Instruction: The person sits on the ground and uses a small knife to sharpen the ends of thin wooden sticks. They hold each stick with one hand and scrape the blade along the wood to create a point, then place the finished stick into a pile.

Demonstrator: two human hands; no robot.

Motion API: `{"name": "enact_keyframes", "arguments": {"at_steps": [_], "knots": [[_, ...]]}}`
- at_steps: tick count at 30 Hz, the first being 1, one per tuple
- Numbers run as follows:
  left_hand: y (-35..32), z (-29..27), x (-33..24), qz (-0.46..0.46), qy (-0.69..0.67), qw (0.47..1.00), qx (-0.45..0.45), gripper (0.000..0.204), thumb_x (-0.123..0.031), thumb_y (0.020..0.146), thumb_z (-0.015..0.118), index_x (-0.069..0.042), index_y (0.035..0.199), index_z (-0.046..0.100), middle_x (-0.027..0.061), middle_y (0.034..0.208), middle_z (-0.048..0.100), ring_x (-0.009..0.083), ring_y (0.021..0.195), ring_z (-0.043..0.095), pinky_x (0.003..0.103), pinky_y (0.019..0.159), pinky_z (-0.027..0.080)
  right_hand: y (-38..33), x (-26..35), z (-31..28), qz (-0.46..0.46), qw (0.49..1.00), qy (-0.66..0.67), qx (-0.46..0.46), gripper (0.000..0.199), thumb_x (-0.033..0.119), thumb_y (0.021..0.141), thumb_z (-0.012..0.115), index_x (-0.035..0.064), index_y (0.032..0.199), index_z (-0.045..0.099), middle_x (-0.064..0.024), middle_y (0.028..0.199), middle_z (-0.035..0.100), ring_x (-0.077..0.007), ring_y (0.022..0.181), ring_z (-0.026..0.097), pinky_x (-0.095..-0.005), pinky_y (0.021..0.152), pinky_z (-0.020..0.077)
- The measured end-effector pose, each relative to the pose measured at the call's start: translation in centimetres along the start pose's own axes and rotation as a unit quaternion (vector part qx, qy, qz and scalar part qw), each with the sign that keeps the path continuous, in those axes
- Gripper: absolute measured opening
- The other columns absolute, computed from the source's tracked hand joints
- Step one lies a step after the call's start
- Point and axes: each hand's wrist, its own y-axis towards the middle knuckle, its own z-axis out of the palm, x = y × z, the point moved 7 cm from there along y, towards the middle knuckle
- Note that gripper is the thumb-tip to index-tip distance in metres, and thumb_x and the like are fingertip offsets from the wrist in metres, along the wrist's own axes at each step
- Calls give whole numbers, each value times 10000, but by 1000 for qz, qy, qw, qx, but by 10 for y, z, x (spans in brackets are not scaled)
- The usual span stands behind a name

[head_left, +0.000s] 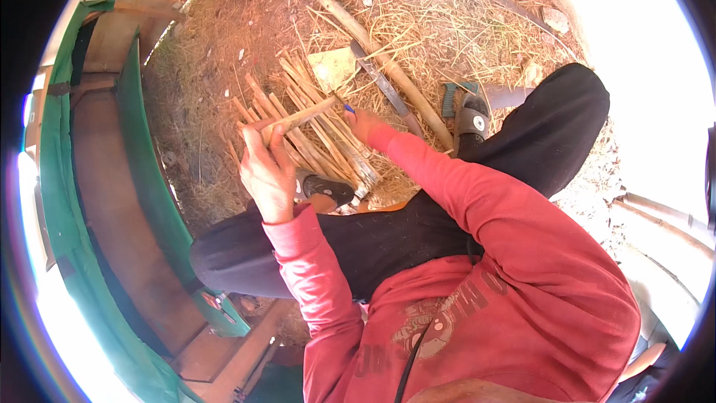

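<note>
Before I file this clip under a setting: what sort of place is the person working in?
Probably an outdoor yard or farm work spot. The ground is bare dirt strewn with dry straw, a pile of split sticks lies on it, and a long pole and a blade tool lie beside the pile.

Tight room around our fingers, open straw to the left

Just beyond our left hand's fingers (257,151) the bundle of split sticks (321,130) blocks the way; past our right fingertips (356,118) lie the long pole (388,60) and a blade (384,83). Left of the fingers, bare straw ground (201,82) lies open up to the green bench (145,157).
</note>
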Motion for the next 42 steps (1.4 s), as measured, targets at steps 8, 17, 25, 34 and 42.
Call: {"name": "enact_keyframes", "arguments": {"at_steps": [8, 17, 25, 34, 42], "knots": [[-5, -6, 25, 12, -48, 998, -44, 129, -159, 1015, 513, -46, 1075, 535, 191, 810, 653, 344, 709, 644, 421, 642, 473, -93, 175, -17, -257, 965, -41, 42, 435, 361, 1013, 416, -27, 982, 610, -294, 851, 658, -451, 848, 651, -511, 747, 508], [-3, -1, 35, -64, -132, 989, 21, 127, -153, 1022, 516, -30, 999, 538, 85, 703, 578, 227, 619, 497, 368, 623, 426, -84, 126, 3, -310, 919, -240, -40, 331, 313, 1022, 443, 19, 1132, 547, -297, 710, 639, -486, 689, 647, -556, 641, 525], [-8, -4, 43, -69, -171, 982, 39, 105, -124, 1016, 516, -24, 1007, 547, 93, 788, 581, 187, 649, 468, 352, 643, 419, -128, 171, -5, -258, 949, -178, -16, 348, 325, 1023, 440, 1, 1089, 549, -289, 733, 648, -493, 742, 645, -576, 690, 520], [-13, -6, 49, -40, -136, 989, 31, 97, -121, 1004, 531, -30, 1013, 564, 125, 833, 596, 240, 749, 556, 356, 691, 444, -143, 185, 3, -222, 960, -167, 33, 305, 266, 1001, 472, 20, 1147, 579, -257, 930, 660, -402, 793, 673, -507, 711, 553], [-9, -7, 38, -65, -125, 990, 1, 92, -149, 985, 573, -58, 990, 559, 117, 751, 613, 329, 700, 577, 412, 672, 453, -114, 153, 6, -245, 959, -134, -47, 330, 307, 1022, 452, 14, 1122, 564, -291, 745, 645, -488, 735, 647, -558, 675, 520]]}}
